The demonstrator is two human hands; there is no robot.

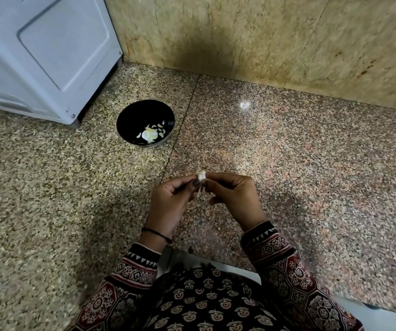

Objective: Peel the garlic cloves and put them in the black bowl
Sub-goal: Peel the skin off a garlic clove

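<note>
We are holding both hands together above the desk (287, 151), and each grip is pressed shut on the same garlic clove (201, 176). The left hand (168, 199) is pinching the clove between thumb and curled fingers from its side, with the dark-painted thumbnail lying just under the clove. The right hand (235, 197) is pinching it from the opposite side, with the remaining fingers curled loosely toward the palm. The pale clove is showing just above the fingertips, held in the air and clear of the desk. A thin strip of skin (200, 192) is hanging down between the two hands.

A black thread band (156, 234) is circling the left wrist, and patterned sleeves (276, 249) are covering both forearms.

The black bowl (139, 113) is standing on the desk well beyond the hands and to their left. Inside it, several small peeled cloves (160, 130) are lying next to a larger pale piece (149, 135); we cannot tell what that piece is.

A white appliance (44, 56) is standing on the desk just behind the bowl at the far left. A mottled stone wall (264, 39) is bordering the far edge of the desk.
</note>
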